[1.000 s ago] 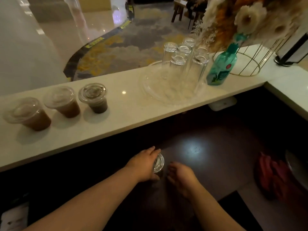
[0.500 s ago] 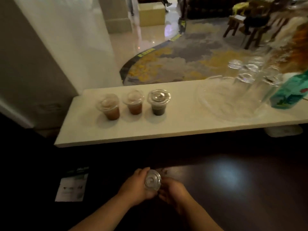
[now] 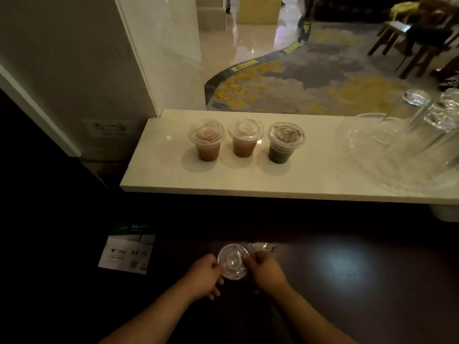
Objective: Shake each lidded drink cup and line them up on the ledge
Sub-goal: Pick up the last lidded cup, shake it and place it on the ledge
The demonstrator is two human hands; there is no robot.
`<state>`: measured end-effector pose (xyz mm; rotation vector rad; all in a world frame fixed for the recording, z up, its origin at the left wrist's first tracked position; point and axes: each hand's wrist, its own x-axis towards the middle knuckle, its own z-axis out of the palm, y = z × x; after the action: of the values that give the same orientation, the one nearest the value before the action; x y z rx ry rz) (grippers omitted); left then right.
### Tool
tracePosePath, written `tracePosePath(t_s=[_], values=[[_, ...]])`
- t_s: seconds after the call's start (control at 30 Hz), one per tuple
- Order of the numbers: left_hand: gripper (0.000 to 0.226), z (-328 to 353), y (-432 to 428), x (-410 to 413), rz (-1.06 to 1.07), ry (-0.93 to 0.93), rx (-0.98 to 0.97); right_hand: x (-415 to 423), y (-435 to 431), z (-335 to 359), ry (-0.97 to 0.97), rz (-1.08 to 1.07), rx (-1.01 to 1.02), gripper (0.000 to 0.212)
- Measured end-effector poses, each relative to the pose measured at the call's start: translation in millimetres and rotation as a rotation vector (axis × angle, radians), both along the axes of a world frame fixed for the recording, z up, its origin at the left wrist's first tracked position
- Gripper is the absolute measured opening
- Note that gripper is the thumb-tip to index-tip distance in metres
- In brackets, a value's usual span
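Three lidded clear cups stand in a row on the white ledge (image 3: 248, 180): two hold a light brown drink (image 3: 206, 140) (image 3: 245, 137), and the third, on the right, holds a dark drink (image 3: 285, 142). Down on the dark counter a fourth lidded cup (image 3: 233, 261) sits between my hands. My left hand (image 3: 205, 275) grips its left side and my right hand (image 3: 264, 270) grips its right side. I see only its clear lid; its contents are hidden.
A clear glass tray (image 3: 367, 165) with several upturned glasses (image 3: 407, 112) takes up the ledge's right part. A white wall pillar (image 3: 99, 70) bounds the ledge on the left. A printed paper pack (image 3: 126, 252) lies left of my hands. A light glare marks the dark counter (image 3: 347, 264).
My view has swung left and up, so the three cups moved toward the centre. My right hand, apart from the cup a second ago, now grips it together with my left.
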<state>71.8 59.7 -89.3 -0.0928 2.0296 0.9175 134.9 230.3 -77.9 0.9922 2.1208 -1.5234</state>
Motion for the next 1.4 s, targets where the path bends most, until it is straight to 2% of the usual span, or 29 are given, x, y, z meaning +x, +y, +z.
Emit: tracePosePath(t_s=[0.1,0.2,0.27,0.37,0.43,0.53,0.6,0.7,0.83,1.0,1.07,1.13,1.2,1.33,1.4], values=[[0.027,4.5,-4.1,4.0,-0.058,-0.084,0.009,-11.4,1.6,-0.9,0.023,0.022,0.056,0.026],[0.033,8.1,1.5,-8.0,-0.021,0.04,-0.047,-8.2,-0.1,4.1,0.019,0.003,0.058,0.023],[0.03,9.2,6.8,-15.1,0.034,0.11,-0.046,0.3,-2.9,5.6,-0.042,-0.017,0.008,0.029],[0.023,1.2,8.0,-14.3,0.005,0.173,-0.037,11.5,-7.8,2.7,-0.115,0.022,-0.097,0.032],[0.024,-2.5,4.8,-8.3,0.01,0.142,-0.015,8.9,-7.5,1.9,-0.084,-0.009,-0.108,0.027],[0.023,-0.9,2.0,-0.5,-0.025,0.032,0.001,-3.5,-1.5,4.6,-0.01,-0.028,-0.013,0.019],[0.027,5.4,2.5,-3.7,-0.043,0.012,-0.021,-8.3,1.1,8.4,-0.016,-0.024,0.006,0.023],[0.031,13.5,7.4,-15.4,-0.048,0.09,-0.092,-5.5,-2.2,11.4,-0.089,-0.051,-0.071,0.034],[0.034,9.3,13.7,-15.1,-0.043,0.2,-0.116,5.0,-9.5,7.9,-0.106,-0.002,-0.118,0.03],[0.033,0.5,5.3,3.3,-0.015,0.153,-0.103,-7.8,3.5,1.5,-0.04,-0.008,-0.055,0.024],[0.03,6.8,7.8,4.4,-0.098,0.311,-0.221,-10.9,5.6,-1.4,-0.027,-0.011,-0.076,0.023],[0.057,14.6,19.9,4.1,-0.261,0.58,-0.282,-9.0,7.2,-2.0,-0.019,-0.048,-0.14,0.02],[0.077,21.0,38.1,5.5,-0.457,0.7,-0.268,-4.7,10.6,-3.1,-0.062,-0.12,-0.272,0.024],[0.09,6.0,60.3,13.5,-0.742,0.559,-0.411,6.6,7.4,-14.4,-0.087,-0.409,-0.777,0.052],[0.089,-1.2,63.0,11.5,-0.788,0.53,-0.478,9.7,7.9,-15.5,-0.073,-0.489,-0.892,0.055]])
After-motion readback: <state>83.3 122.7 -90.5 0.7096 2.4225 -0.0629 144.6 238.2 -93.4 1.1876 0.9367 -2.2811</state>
